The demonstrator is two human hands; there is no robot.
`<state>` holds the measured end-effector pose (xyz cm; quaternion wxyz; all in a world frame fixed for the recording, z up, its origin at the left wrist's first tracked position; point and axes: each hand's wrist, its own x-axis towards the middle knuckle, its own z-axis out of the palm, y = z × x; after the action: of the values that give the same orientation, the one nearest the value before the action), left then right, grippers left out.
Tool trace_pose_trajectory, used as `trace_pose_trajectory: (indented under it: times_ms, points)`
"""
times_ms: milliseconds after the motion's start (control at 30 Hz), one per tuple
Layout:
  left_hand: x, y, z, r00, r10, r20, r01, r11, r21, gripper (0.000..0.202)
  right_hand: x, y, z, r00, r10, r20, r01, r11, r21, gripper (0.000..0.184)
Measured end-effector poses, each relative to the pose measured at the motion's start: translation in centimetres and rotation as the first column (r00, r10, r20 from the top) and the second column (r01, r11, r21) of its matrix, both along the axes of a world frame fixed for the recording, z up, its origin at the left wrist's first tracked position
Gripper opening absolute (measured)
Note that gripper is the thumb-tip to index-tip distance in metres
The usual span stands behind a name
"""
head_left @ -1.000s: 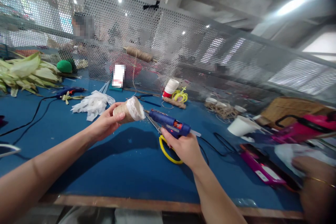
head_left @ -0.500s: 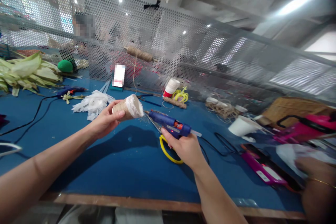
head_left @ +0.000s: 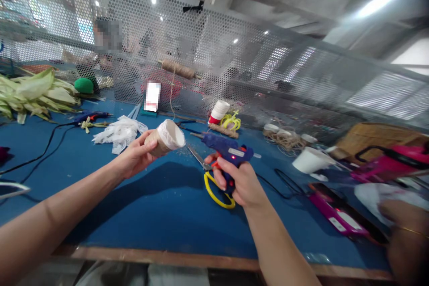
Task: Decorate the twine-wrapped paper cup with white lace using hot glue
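Observation:
My left hand point(head_left: 136, 155) is wrapped round a small cup point(head_left: 161, 141), twine-brown on its side with a white band about the rim. The cup lies tilted, its mouth facing right. In my right hand point(head_left: 236, 178) is a blue hot glue gun point(head_left: 223, 145), gripped by its handle with fingers at the orange trigger. Its nozzle points left toward the cup's mouth, with a gap between them. Below the gun, yellow-handled scissors point(head_left: 210, 190) lie on the blue table, partly hidden by my right hand.
White lace strips point(head_left: 119, 132), a second glue gun point(head_left: 90, 117) and pale husks point(head_left: 36, 91) lie to the left. Behind stand a phone point(head_left: 152, 97) and a thread cone point(head_left: 219, 111). A purple power strip point(head_left: 338, 214) and another person's hand point(head_left: 402, 214) are at right.
The glue gun has drawn back to the right from the cup's rim and turned in my right hand, so its trigger shows. The cup has turned slightly, with more of its mouth visible.

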<state>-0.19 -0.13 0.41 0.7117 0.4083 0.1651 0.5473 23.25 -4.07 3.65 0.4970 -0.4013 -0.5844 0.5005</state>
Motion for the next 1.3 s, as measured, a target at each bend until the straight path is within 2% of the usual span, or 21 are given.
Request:
trace_pose_trajectory:
  times_ms: [133,267,433,567,700,767,833,900,967,1033,1100,1200,1300]
  points:
    - [0.3,-0.4,-0.3,0.991,-0.12,0.053,0.121,0.993,-0.014,0.038,-0.1,0.9,-0.3,0.956,0.053,-0.289,-0.106,0.98,-0.171,0.022]
    - [0.6,-0.8,-0.6,0.972,-0.211,0.108,0.213,0.977,-0.013,0.044,-0.6,1.4,-1.1,0.88,0.106,-0.463,-0.26,0.924,-0.282,0.021]
    - [0.5,-0.8,-0.6,0.959,-0.259,0.115,0.262,0.965,-0.011,0.043,-1.2,1.6,-1.9,0.831,0.127,-0.542,-0.361,0.863,-0.352,0.021]
    - [0.4,-0.8,-0.7,0.96,-0.26,0.105,0.263,0.965,-0.012,0.038,-1.4,1.5,-2.0,0.841,0.128,-0.525,-0.358,0.859,-0.365,0.023]
    - [0.5,-0.8,-0.6,0.965,-0.235,0.119,0.238,0.971,-0.01,0.036,-1.6,1.3,-1.8,0.905,0.114,-0.409,-0.247,0.925,-0.29,0.025]
    - [0.6,-0.8,-0.5,0.971,-0.213,0.112,0.216,0.976,-0.018,0.036,-1.4,1.1,-1.7,0.958,0.087,-0.272,-0.15,0.963,-0.222,0.027]
    - [0.5,-0.7,-0.4,0.982,-0.178,0.065,0.18,0.983,-0.026,0.036,-1.0,1.0,-1.4,0.998,0.02,-0.056,-0.027,0.992,-0.124,0.028]
    - [0.4,-0.6,-0.3,0.992,-0.128,0.004,0.128,0.991,-0.033,0.036,-0.7,0.8,-1.2,0.974,-0.101,0.205,0.101,0.995,0.009,0.031]
    - [0.4,-0.4,-0.3,0.996,-0.085,-0.035,0.084,0.996,-0.039,0.036,-0.5,0.7,-0.9,0.887,-0.223,0.404,0.188,0.974,0.127,0.034]
    - [0.3,-0.3,-0.4,0.997,-0.065,-0.048,0.064,0.997,-0.039,0.034,-0.4,0.5,-0.6,0.816,-0.273,0.509,0.208,0.961,0.182,0.035]
    - [0.2,-0.3,-0.4,0.996,-0.065,-0.058,0.063,0.997,-0.034,0.033,-0.3,0.4,-0.4,0.791,-0.249,0.559,0.175,0.967,0.184,0.034]
    - [0.2,-0.3,-0.4,0.994,-0.078,-0.072,0.076,0.996,-0.037,0.034,-0.1,0.3,0.1,0.806,-0.165,0.569,0.098,0.984,0.147,0.032]
    - [0.2,-0.3,-0.3,0.992,-0.096,-0.075,0.094,0.995,-0.037,0.035,0.2,0.4,0.5,0.853,-0.126,0.507,0.065,0.988,0.137,0.033]
